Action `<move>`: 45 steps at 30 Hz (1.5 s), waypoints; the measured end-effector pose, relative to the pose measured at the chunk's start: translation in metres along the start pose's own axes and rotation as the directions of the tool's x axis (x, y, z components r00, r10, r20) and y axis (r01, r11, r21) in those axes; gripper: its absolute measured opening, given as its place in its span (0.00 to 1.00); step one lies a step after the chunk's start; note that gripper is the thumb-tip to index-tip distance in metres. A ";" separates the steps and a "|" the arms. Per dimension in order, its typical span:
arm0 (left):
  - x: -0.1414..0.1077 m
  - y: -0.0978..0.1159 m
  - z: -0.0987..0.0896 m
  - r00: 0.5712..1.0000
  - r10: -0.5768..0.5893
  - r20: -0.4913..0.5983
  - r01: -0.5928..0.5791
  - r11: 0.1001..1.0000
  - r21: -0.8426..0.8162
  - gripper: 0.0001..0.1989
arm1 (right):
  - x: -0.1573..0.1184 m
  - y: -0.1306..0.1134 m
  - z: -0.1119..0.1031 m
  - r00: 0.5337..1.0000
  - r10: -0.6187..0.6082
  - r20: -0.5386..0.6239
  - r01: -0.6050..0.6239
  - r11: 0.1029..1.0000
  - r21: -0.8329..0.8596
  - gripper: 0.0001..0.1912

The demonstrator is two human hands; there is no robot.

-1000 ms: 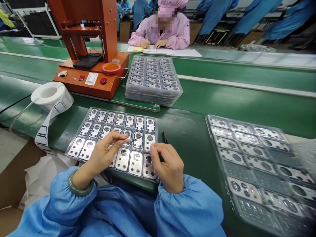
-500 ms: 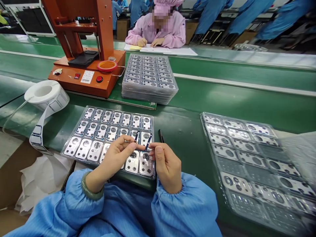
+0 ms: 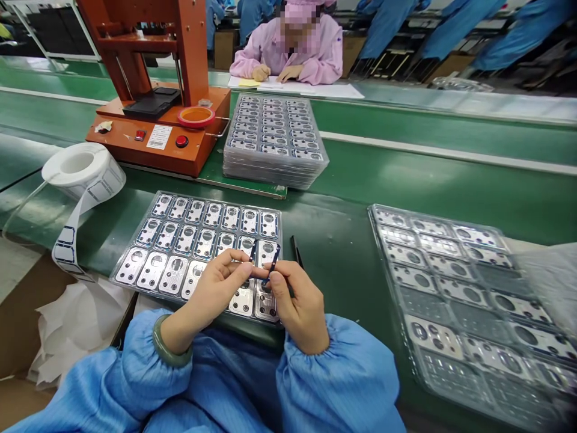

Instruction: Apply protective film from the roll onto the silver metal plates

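Observation:
My left hand [image 3: 220, 279] is closed, its fingertips at a narrow dark blue sticker edge [image 3: 253, 250] with light dots. My right hand [image 3: 300, 304] pinches a similar dark blue sticker strip [image 3: 273, 260] between thumb and index finger. Whether the two strips join into one frame-shaped sticker, I cannot tell. Both hands are over the front right of a clear plastic tray [image 3: 282, 240] with rows of silver metal plates [image 3: 174, 275]. Plates in the back rows carry blue frame outlines; several front ones look bare. My hands hide part of the front row.
A roll of frame-shaped stickers [image 3: 85, 171] stands left, its strip hanging over crumpled paper [image 3: 76, 331]. Behind are an orange press [image 3: 153, 141] and stacked trays [image 3: 274, 165]. Black tweezers [image 3: 297, 251] lie near my right hand. Another plate tray [image 3: 433, 258] sits right. A person in pink [image 3: 288, 54] writes opposite.
My right thumb and index finger have closed around the lower part of the right-hand strip. Both hands have shifted slightly; the trays and the roll stay in place.

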State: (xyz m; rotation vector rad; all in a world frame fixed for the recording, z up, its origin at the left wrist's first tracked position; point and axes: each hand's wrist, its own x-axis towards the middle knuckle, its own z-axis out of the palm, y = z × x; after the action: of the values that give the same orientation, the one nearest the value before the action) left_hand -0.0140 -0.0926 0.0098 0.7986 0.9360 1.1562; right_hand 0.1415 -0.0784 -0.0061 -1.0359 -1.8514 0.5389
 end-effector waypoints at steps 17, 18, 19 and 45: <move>0.000 -0.003 0.001 1.000 -0.015 0.006 0.015 0.999 -0.047 0.14 | -0.001 -0.003 0.000 0.995 0.042 -0.089 -0.039 0.999 0.027 0.03; 0.001 -0.002 0.002 1.000 -0.002 0.004 0.002 0.999 -0.033 0.14 | 0.000 -0.003 0.000 0.995 0.030 -0.099 -0.028 0.999 0.024 0.03; 0.002 -0.001 0.003 1.000 0.012 0.002 -0.012 1.000 -0.015 0.14 | 0.000 -0.004 0.000 0.994 0.025 -0.110 -0.023 0.999 0.022 0.03; 0.021 -0.008 0.002 0.942 0.331 0.051 -0.256 0.612 0.748 0.07 | 0.003 0.008 -0.007 0.974 0.226 -0.008 -0.226 0.974 -0.016 0.08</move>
State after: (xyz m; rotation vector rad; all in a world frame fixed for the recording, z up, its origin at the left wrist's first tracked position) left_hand -0.0064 -0.0744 -0.0008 1.6405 1.4347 1.0746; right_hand 0.1507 -0.0714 -0.0068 -1.2677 -1.7457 0.6536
